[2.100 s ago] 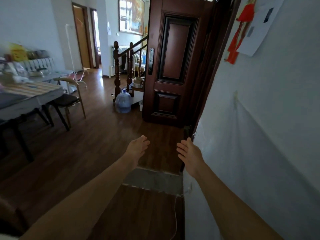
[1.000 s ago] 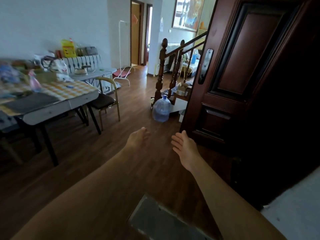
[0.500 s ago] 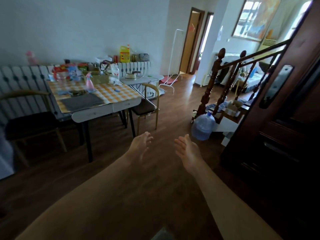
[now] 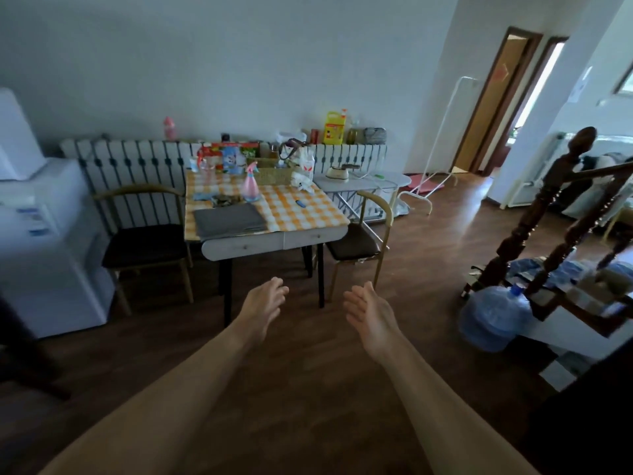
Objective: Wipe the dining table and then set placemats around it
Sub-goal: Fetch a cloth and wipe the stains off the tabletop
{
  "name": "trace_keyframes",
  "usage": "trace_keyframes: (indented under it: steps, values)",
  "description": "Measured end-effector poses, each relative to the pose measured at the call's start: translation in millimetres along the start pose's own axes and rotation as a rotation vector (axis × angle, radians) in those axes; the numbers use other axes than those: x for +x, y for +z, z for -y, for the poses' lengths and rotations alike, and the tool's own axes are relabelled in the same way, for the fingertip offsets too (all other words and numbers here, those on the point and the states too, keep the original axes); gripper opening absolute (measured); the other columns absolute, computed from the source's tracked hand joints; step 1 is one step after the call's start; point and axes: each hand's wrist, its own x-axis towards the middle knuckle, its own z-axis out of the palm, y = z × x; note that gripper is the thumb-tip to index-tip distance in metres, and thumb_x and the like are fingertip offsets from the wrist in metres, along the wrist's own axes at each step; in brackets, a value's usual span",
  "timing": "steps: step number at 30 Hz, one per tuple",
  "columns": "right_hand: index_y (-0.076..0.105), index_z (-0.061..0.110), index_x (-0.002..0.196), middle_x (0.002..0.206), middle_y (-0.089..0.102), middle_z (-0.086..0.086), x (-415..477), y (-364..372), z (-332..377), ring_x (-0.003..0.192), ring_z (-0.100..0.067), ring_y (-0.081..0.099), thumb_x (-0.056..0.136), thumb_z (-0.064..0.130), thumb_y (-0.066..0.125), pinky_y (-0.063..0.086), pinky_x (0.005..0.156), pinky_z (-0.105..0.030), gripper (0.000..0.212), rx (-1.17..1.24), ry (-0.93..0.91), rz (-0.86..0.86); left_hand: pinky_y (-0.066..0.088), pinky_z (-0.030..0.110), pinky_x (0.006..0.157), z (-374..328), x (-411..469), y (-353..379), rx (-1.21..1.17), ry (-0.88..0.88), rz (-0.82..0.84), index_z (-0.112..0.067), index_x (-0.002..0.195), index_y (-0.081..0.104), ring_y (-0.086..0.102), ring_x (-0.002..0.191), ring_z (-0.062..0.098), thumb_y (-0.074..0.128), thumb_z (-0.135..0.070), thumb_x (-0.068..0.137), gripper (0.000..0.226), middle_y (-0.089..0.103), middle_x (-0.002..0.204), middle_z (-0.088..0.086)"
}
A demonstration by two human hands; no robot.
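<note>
I judge the task barely begun: my left hand and right hand hang loose and empty, well short of the orange-checked cloth-covered table. It looks unwiped and cluttered, and the flat grey placemats are stacked at its near left.

Dim room, cool grey-blue cast. Daylight comes from the right: the doorway is blown out near white, and a pale sheen lies on the wood floor near it. The back wall is flat grey, evenly lit. Under the table the floor goes near black; the bottom right corner is solid black. Wide-angle bending: the doorway and the white appliance at the left edge lean. Water jug and banister post smeared by blur. Centre sharper, the checked cloth readable.
</note>
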Motion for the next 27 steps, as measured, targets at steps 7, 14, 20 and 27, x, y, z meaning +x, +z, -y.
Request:
trace_keyframes:
  steps: [7,14,20,27]
  values:
    - [0.037,0.003,0.141,0.142,0.045,-0.012,113,66,30,0.131,-0.026,0.043,0.102,0.040,0.029,0.034,0.107,-0.036,0.054,-0.049,0.008,0.110,0.029,0.044,0.111,-41,103,-27,-0.034,0.135,-0.092,-0.007,0.130,0.051,0.041,0.133,0.029,0.041,-0.031,0.099,0.040,0.049,0.140,0.013]
    - [0.053,0.007,0.124,0.127,0.056,-0.008,232,143,73,0.111,-0.020,0.053,0.101,0.038,0.035,0.038,0.103,-0.035,0.043,-0.099,0.006,0.146,0.031,0.032,0.105,-106,206,-70,-0.044,0.136,-0.112,-0.010,0.137,0.044,0.041,0.133,0.020,0.033,-0.034,0.102,0.044,0.048,0.141,0.006]
    - [0.049,0.007,0.132,0.122,0.057,-0.005,310,188,81,0.116,-0.022,0.052,0.101,0.039,0.036,0.038,0.104,-0.037,0.046,-0.090,0.063,0.176,0.036,0.029,0.098,-147,279,-103,-0.098,0.096,-0.225,-0.009,0.137,0.046,0.048,0.126,0.019,0.037,-0.030,0.101,0.042,0.053,0.136,0.008]
    - [0.052,0.008,0.129,0.123,0.059,-0.006,408,245,85,0.111,-0.019,0.055,0.102,0.039,0.034,0.039,0.102,-0.036,0.045,-0.133,0.109,0.218,0.035,0.032,0.106,-173,364,-143,-0.060,0.102,-0.315,-0.012,0.136,0.047,0.049,0.125,0.017,0.039,-0.033,0.100,0.043,0.055,0.134,0.004]
